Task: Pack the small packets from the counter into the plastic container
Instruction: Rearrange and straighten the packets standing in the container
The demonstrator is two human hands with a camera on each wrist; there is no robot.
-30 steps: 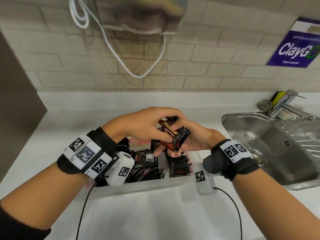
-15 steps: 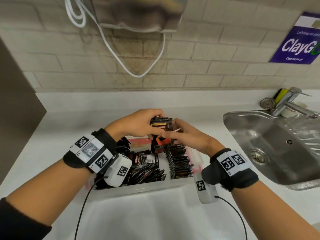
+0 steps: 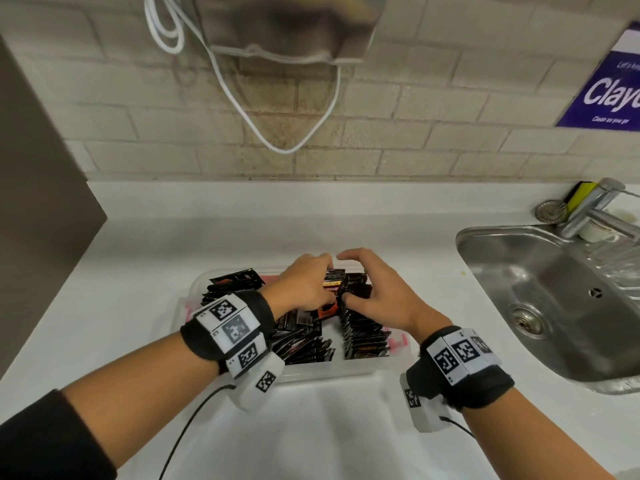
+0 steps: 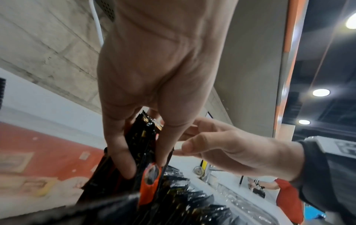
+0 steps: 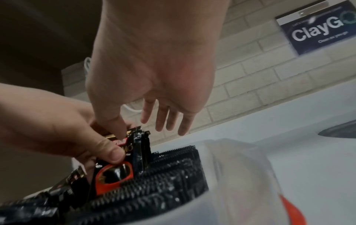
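A clear plastic container sits on the white counter, holding several black packets. A tidy upright row fills its right side and loose packets lie on the left. My left hand pinches a small bundle of black and orange packets between thumb and fingers, standing it at the far end of the row. My right hand hovers beside it with fingers spread and straight, and its thumb touches the bundle's top. The bundle's lower edge is hidden among the other packets.
A steel sink with a tap lies to the right. A dark panel borders the counter on the left. A metal unit with a white cable hangs on the brick wall. Bare counter lies in front of the container.
Both hands brought the bundle down from above into the container's far right end. My right hand let go of it and spread its fingers.
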